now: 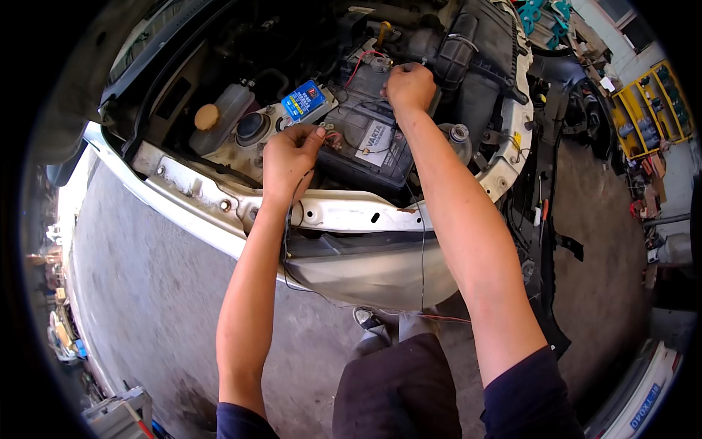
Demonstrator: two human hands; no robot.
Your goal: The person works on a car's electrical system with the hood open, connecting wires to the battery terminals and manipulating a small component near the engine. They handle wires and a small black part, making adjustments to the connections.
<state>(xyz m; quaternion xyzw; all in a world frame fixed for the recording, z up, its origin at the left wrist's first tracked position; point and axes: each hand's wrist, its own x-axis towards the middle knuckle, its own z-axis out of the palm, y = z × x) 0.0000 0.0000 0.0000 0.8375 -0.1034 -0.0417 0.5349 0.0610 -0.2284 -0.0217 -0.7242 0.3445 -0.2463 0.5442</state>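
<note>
My left hand (291,157) pinches a thin black wire (285,238) at the battery's left end, beside a small red wire (333,136); the black wire dangles over the white front body rail (340,212). My right hand (409,89) is closed at the upper right of the black battery (344,161), below a metal terminal (379,64) with a red wire; what its fingers hold is hidden. A blue box with printing (303,102) rests just above my left hand. Left of it are an orange-capped reservoir (206,117) and a round black cap (251,128).
A black air hose (457,51) lies right of the battery. Screwdrivers (542,212) rest on black trim at the right. A yellow rack (632,121) stands by the wall. Another vehicle's bumper (640,395) is at lower right, a metal stand (117,417) at lower left.
</note>
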